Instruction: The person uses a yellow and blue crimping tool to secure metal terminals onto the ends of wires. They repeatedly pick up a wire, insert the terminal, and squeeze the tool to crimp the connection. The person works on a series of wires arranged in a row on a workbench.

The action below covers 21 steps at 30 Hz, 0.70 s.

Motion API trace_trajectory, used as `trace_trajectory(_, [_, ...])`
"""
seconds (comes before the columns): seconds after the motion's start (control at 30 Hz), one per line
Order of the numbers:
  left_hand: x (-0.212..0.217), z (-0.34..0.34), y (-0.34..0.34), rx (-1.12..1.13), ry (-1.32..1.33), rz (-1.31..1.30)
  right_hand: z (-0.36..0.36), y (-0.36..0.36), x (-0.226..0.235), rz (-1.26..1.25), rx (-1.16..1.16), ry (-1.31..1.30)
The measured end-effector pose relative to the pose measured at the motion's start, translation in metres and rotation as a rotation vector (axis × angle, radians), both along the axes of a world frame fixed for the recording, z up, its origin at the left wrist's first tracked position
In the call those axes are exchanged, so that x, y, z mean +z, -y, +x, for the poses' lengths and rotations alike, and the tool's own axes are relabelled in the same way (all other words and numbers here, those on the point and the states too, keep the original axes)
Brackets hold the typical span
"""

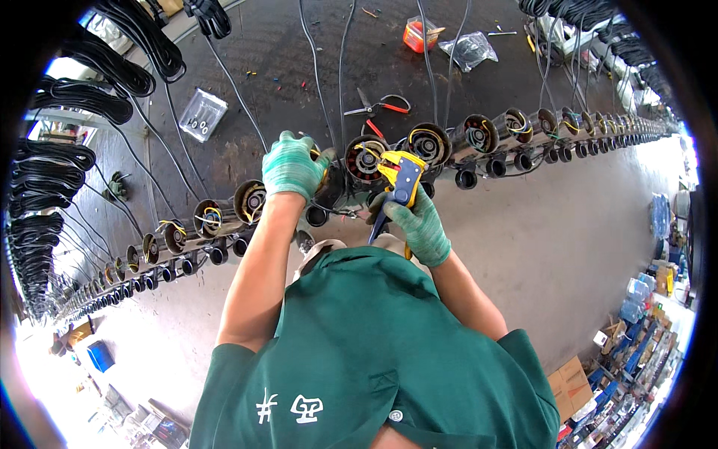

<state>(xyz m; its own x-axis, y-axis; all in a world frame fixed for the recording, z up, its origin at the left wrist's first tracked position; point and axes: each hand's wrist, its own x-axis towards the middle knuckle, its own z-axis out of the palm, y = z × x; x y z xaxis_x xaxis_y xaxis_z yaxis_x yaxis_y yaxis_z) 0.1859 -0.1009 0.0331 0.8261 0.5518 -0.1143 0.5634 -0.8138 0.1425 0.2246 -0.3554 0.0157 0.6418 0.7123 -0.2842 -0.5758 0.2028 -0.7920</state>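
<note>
1. Along the bench's [265,45] near edge, the right hand [420,230] is wrapped round the stripper [406,178], gripping it head-up.
2. Stripper's head sits right by an open tube [366,159]; touching or not, can't tell.
3. Left hand [288,168]: fingers curled over the neighbouring spot, grip unclear.
4. Whatever's beneath that glove is mostly hidden; the stripper's handles are partly covered too.

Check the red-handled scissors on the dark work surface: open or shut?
Open. The scissors lie with their two blades spread in a V, the tips well apart.
</note>
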Motion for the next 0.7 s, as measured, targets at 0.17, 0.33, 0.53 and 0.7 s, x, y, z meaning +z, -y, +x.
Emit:
trace_trajectory(0.17, [-0.024, -0.005, 0.007, -0.087, 0.289, 0.018, 0.002, 0.005, -0.014, -0.021, 0.018, 0.013])
trace_trajectory(0.33, [-0.039, -0.029, 0.009, -0.118, 0.671, -0.378, -0.010, 0.003, -0.013, -0.056, -0.025, 0.014])
trace_trajectory(0.53, [-0.033, -0.048, 0.017, -0.032, 0.706, -0.762, -0.033, -0.009, -0.026, -0.176, -0.045, 0.076])
trace_trajectory(0.7, [-0.051, -0.050, 0.003, -0.073, 0.682, -0.948, -0.032, -0.026, -0.015, -0.113, 0.074, -0.044])
